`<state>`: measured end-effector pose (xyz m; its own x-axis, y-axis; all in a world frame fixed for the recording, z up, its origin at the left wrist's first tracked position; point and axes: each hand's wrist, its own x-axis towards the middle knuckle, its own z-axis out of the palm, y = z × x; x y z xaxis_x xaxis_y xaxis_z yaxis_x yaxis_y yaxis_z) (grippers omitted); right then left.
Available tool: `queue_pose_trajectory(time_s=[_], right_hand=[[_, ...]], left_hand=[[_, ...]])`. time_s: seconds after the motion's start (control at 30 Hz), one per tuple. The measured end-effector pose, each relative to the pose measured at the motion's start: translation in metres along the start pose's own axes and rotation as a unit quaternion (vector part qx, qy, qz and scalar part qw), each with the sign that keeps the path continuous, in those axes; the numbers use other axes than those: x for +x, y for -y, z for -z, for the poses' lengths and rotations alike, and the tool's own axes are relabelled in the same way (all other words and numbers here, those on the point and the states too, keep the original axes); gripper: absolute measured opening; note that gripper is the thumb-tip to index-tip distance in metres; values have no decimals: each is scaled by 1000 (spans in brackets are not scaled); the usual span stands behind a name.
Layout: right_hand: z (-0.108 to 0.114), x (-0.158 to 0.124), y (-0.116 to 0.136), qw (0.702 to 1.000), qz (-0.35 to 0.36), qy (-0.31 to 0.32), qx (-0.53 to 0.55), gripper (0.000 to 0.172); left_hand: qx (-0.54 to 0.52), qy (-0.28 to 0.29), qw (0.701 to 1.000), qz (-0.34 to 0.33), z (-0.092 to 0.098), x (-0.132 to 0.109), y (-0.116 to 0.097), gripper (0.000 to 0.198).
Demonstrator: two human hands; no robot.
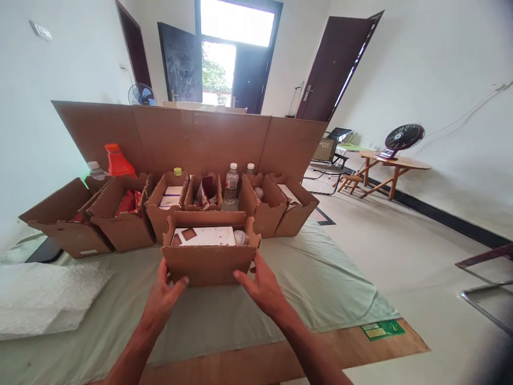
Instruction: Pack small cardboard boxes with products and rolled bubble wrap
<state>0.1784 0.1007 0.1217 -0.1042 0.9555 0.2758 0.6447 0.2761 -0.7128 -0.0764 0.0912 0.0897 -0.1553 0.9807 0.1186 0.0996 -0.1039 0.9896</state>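
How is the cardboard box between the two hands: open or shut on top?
Open. No flap covers the top of the cardboard box; a white carton and a pale, rounded item show inside.

Taking the cardboard panel point(224, 131) as 12 o'clock from the front box point(210, 266), I record: left hand point(166, 291) at 8, right hand point(262, 283) 4, box row point(158, 216) behind, 10 to 2, bubble wrap point(48, 299) farther out, 8.
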Motion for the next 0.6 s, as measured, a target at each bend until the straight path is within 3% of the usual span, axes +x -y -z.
queue_pose_trajectory(time_s=[0.07,0.23,0.33,0.5,0.6], right_hand=[[0,4,10,999,-19,-26,-2,45],[45,-5,47,996,-7,-89,1,28],[59,-20,57,994,1,-112,10,26],[52,-42,43,995,4,-96,3,24],[59,-49,35,995,-1,-97,11,29]], left_hand=[[-6,3,1000,-1,-9,-3,-10,71],[-6,-1,997,-75,-10,-28,-57,68],[12,-13,995,-99,-9,-42,-75,67],[58,-14,998,-32,-11,-71,-48,70],[90,-24,995,-44,-17,-89,-31,69]])
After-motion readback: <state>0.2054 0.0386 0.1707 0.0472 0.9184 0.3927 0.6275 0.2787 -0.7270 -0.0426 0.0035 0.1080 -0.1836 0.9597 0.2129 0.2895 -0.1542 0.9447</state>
